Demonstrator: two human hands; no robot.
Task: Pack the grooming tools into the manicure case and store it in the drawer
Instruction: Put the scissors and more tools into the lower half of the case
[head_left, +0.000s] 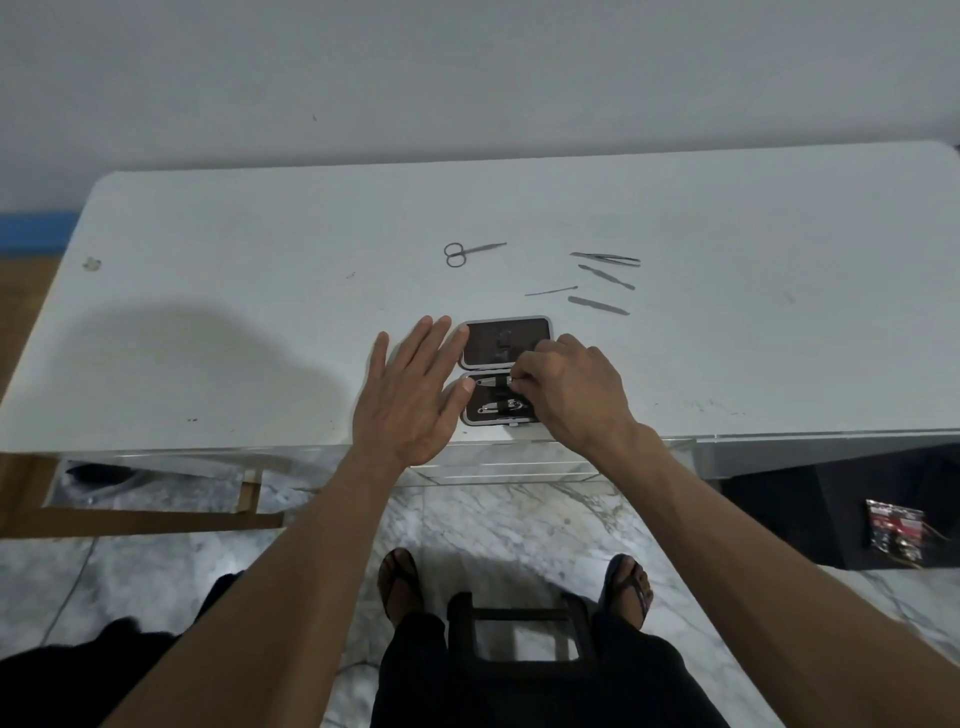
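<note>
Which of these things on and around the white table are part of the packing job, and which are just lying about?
Job: open dark manicure case; small steel scissors; slim metal tweezers; three thin metal tools; left hand; right hand.

Lying about: glossy printed packet on floor.

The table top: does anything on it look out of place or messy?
Nothing looks damaged or spilled. The manicure case lies open, and several tools are still loose beyond it: the scissors, tweezers and three slim tools. The white table shows small dark scuffs and a pale smudge near its left edge.
</note>
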